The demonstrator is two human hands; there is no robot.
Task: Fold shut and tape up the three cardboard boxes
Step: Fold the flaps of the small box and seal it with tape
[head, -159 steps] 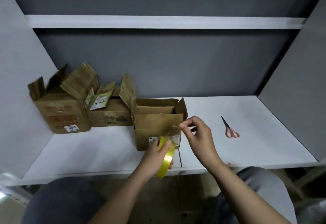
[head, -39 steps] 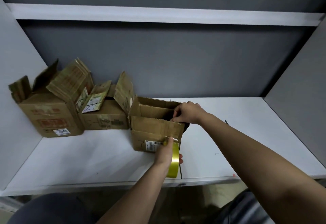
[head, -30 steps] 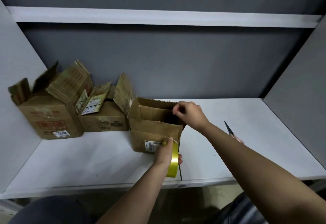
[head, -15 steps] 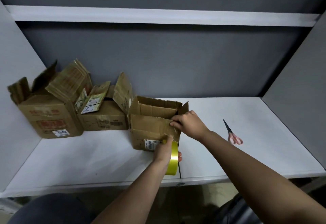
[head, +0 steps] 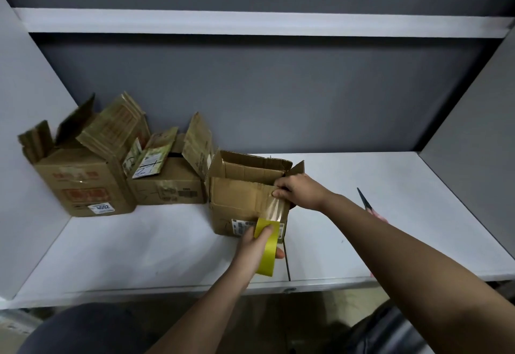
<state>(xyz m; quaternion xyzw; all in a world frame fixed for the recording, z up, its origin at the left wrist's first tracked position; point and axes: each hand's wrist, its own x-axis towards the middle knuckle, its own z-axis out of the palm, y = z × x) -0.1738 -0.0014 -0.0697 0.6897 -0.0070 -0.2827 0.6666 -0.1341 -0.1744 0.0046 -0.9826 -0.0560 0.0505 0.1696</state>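
Step in hand: taping the nearest box (head: 245,203), the one directly under both hands; its near flap is folded down, while the far flap and the right flap stand up, so the top is not yet closed. Left hand (head: 257,245) grips the yellow tape roll (head: 266,245), fingers curled round it, low against the box's front face. A clear strip of tape (head: 274,208) runs up from the roll to the right hand (head: 299,190), whose curled fingers pinch or press the tape end at the folded flap's right edge; which of the two cannot be told. Two more boxes, middle box (head: 167,183) and large box (head: 83,180), sit to the left of the left hand, flaps open, untaped. Scissors (head: 365,200) lie on the bench (head: 390,214) beyond the right forearm, partly hidden. Judgement: first box of three, early in the task. Next move likely needs the remaining flaps folded down before more tape is laid, then a cut.
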